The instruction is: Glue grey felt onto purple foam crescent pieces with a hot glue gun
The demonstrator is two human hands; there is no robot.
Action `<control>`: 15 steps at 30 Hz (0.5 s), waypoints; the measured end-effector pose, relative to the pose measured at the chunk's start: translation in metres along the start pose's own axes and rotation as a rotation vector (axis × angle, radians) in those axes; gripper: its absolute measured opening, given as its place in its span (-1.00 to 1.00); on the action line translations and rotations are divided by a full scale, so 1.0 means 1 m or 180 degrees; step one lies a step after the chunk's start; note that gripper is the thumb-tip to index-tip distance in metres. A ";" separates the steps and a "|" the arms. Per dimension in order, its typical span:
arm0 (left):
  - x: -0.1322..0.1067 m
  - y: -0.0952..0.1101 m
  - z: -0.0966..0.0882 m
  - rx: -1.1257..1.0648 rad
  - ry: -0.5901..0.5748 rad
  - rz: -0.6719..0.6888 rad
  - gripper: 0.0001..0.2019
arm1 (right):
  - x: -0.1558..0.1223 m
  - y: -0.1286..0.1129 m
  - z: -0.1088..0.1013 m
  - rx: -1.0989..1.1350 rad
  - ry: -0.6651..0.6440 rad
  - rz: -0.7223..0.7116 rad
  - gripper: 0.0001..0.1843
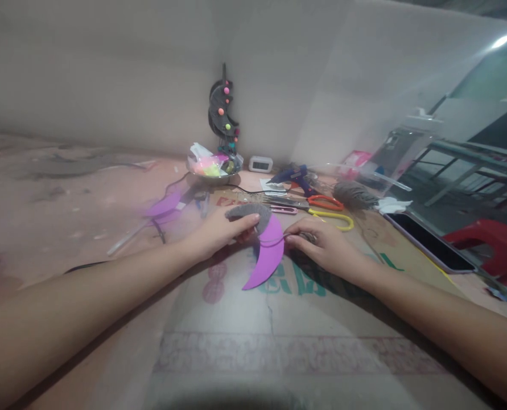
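Note:
A purple foam crescent (pixel 267 256) lies on a cardboard sheet (pixel 279 319), its upper end wrapped in grey yarn (pixel 248 212). My left hand (pixel 219 230) is closed on that wrapped end, fingers pinching it. My right hand (pixel 328 246) sits just right of the crescent, fingers pinched on a strand of grey yarn that runs across to the crescent.
Behind the hands lie orange and yellow scissors (pixel 328 208), a blue glue gun (pixel 291 175), a bundle of grey yarn (pixel 355 195), a bowl of bright pom-poms (pixel 213 165), a finished dark crescent (pixel 223 114) against the wall, another purple piece (pixel 163 206), and a phone (pixel 432 242) at right.

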State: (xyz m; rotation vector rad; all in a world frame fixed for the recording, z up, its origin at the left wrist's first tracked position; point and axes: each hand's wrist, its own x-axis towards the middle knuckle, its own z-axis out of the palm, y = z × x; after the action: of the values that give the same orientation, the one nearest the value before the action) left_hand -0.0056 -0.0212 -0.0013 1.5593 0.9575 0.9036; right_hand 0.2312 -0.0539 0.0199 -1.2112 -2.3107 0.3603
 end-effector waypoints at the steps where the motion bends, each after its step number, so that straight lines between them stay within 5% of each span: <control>1: 0.000 0.000 0.000 0.0046 0.0001 0.0022 -0.66 | 0.000 -0.002 -0.002 0.0162 -0.0007 0.0075 -0.80; 7: 0.000 0.000 0.001 0.0409 -0.0161 0.0181 -0.66 | 0.000 -0.012 0.002 0.1168 -0.0089 0.0469 -0.69; 15: -0.002 0.001 0.001 0.0478 -0.0370 0.0052 -0.64 | 0.000 -0.011 0.013 0.1607 -0.0233 0.0999 -0.74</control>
State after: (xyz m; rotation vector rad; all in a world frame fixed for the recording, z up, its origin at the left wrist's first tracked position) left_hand -0.0051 -0.0238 -0.0003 1.7296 0.9482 0.7574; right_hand 0.2161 -0.0603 0.0140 -1.2994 -1.9081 1.0423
